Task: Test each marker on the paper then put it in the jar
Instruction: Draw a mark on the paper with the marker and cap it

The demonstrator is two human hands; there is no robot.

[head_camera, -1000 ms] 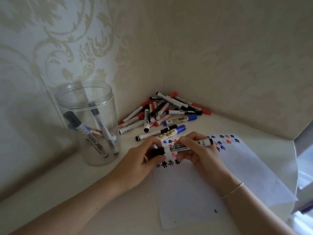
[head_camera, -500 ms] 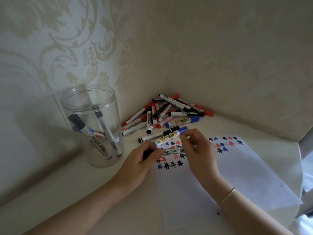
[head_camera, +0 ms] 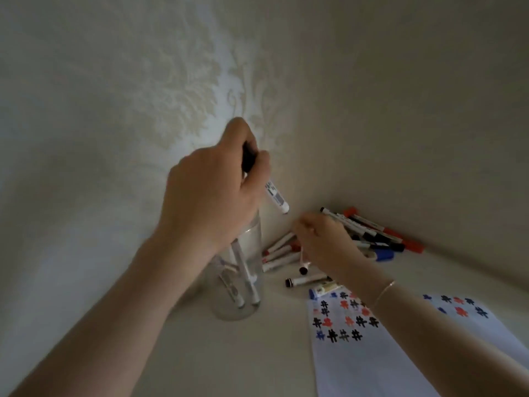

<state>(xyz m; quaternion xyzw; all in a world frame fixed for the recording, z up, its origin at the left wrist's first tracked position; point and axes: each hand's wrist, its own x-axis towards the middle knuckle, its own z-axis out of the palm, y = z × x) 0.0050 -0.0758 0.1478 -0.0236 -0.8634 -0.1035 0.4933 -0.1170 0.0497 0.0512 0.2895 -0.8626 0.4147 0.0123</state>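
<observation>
My left hand (head_camera: 213,190) is raised above the clear jar (head_camera: 237,282) and grips a black-capped whiteboard marker (head_camera: 276,197), its white barrel pointing down and right, just right of the jar. The jar holds a few markers and my hand hides its rim. My right hand (head_camera: 323,242) is over the pile of red, black and blue markers (head_camera: 380,239) in the corner, fingers curled round a marker (head_camera: 303,265) with a black end hanging down. The white paper (head_camera: 372,353) with several hash marks in black, red and blue lies at the lower right.
Patterned walls meet in a corner behind the pile. A black-capped marker (head_camera: 305,281) and a blue-capped one (head_camera: 323,290) lie loose between the pile and the paper's top edge.
My left hand has lifted the black marker off the paper and up over the jar. My right hand has let go of it and reached into the pile, picking up another marker. The camera tilted.
</observation>
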